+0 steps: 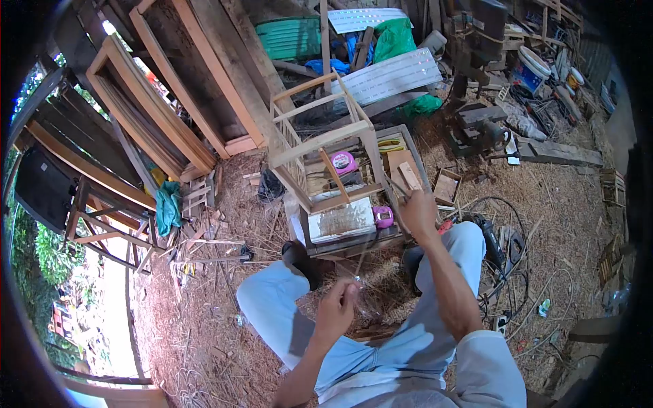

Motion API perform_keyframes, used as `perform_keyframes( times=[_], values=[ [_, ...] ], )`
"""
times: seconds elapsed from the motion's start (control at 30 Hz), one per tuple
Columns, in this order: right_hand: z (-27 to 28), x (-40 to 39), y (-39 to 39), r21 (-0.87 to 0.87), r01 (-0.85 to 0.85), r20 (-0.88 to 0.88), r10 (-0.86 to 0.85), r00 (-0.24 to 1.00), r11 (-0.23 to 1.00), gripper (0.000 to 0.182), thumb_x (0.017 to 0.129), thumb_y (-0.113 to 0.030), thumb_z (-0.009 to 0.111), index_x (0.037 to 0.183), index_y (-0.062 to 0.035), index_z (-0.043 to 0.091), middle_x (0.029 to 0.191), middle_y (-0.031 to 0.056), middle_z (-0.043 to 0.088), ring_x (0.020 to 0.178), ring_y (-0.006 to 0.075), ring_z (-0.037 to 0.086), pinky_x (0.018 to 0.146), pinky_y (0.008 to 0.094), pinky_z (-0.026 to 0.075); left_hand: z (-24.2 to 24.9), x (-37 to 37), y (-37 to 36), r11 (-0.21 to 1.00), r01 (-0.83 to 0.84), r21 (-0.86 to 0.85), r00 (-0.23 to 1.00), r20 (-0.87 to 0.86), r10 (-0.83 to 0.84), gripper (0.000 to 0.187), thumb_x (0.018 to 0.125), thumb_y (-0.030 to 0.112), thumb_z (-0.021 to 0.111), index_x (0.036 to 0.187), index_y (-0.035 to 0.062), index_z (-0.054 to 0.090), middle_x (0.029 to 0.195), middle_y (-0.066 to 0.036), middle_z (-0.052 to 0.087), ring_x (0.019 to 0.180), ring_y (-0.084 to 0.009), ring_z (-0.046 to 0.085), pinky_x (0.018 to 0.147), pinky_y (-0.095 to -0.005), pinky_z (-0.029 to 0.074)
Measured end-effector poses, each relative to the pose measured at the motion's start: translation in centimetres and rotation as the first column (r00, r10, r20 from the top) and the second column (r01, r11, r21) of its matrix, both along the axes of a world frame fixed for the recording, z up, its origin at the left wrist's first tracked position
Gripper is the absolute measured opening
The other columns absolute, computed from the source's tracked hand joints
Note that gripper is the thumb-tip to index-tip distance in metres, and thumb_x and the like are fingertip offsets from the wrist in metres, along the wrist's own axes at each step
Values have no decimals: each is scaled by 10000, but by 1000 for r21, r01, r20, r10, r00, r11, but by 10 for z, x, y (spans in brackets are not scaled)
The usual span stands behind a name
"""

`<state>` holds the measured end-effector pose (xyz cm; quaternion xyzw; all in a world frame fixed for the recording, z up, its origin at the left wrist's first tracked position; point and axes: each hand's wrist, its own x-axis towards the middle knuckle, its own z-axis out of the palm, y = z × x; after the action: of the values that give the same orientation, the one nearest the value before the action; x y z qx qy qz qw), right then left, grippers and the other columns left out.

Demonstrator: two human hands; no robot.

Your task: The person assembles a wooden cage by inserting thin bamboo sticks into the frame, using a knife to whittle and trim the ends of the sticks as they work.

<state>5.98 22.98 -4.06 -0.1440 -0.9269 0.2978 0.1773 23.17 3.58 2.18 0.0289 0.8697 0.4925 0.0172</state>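
My left hand (336,311) is closed above my lap, fingertips pinched together. A thin pale strand shows near its fingers, but I cannot tell what it grips. My right hand (417,214) is closed around a thin dark rod (395,185) at the right side of the low work table (413,145). On that table stands a small slatted wooden frame (322,140). A small wood block (409,175) lies just beyond my right fingers. Two pink tape measures (342,162) and a worn white-painted board (341,219) rest under and beside the frame.
Long wooden frames (146,112) lean at the upper left. A small open wooden box (447,186) sits right of the table. Beside my right knee lies a black corded power tool (491,238). Shavings cover the floor (214,306). A bench vise (476,132) stands farther right.
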Motion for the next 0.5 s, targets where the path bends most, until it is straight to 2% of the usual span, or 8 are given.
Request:
perform_keyframes(
  times=[0.07,0.1,0.17,0.2,0.27,0.33,0.4,0.5],
  values=[
    [3,18,-11,-174,-219,-67,210,975,960,102,688,-113,629,614,-44,639,620,177,611,590,335,618,560,415,502,-5,-8,-8,993,-118,-24,993,-29,117,209,933,206,506,996,28,596,643,-68,546,586,-76,491,556,-262,428],
    [-22,26,-18,-239,-364,-110,347,931,900,87,645,-149,683,724,-114,698,686,139,649,643,296,645,633,407,510,-8,-13,-10,993,-118,-21,993,-29,117,209,933,206,506,996,28,596,643,-68,546,586,-76,491,556,-262,428],
    [-25,52,-44,-76,-557,-19,557,830,827,131,658,-158,671,781,-123,700,693,134,648,651,289,648,632,402,512,-15,-22,-11,987,-160,28,984,-68,162,195,921,192,529,998,36,618,649,-59,560,558,-70,481,524,-250,415],
    [-24,63,-58,-45,-619,-102,613,784,784,135,663,-173,666,787,-129,698,689,133,646,663,284,650,630,398,512,-12,-22,-8,988,-153,32,986,-66,155,195,921,192,529,998,36,618,649,-59,560,558,-70,481,524,-250,415],
    [-13,70,-65,-11,-669,-184,656,732,743,140,667,-188,662,792,-136,696,686,133,643,675,278,653,629,393,512,-3,-23,-2,975,-162,-153,984,-102,147,191,914,180,539,972,27,639,640,-56,560,544,-67,475,512,-246,409],
    [5,66,-64,46,-704,85,699,710,709,145,667,-229,657,780,-148,698,676,138,640,677,283,653,623,398,512,1,-24,6,978,-168,-124,976,-159,148,197,914,186,539,945,20,641,632,-54,553,544,-66,472,511,-249,404],
    [-8,48,-54,33,-564,52,562,825,825,109,695,-205,622,715,-126,694,658,153,635,617,309,642,599,420,510,6,-18,6,979,-183,-91,964,-211,161,208,915,192,538,917,13,643,625,-52,545,543,-64,469,509,-251,400],
    [-23,-2,-19,-12,-132,72,132,989,991,167,724,-207,637,647,-60,654,666,171,628,596,329,626,544,422,497,9,-6,7,999,-51,0,996,-70,51,238,924,219,523,905,12,641,616,-23,529,547,-66,461,501,-250,385]
  ],
)
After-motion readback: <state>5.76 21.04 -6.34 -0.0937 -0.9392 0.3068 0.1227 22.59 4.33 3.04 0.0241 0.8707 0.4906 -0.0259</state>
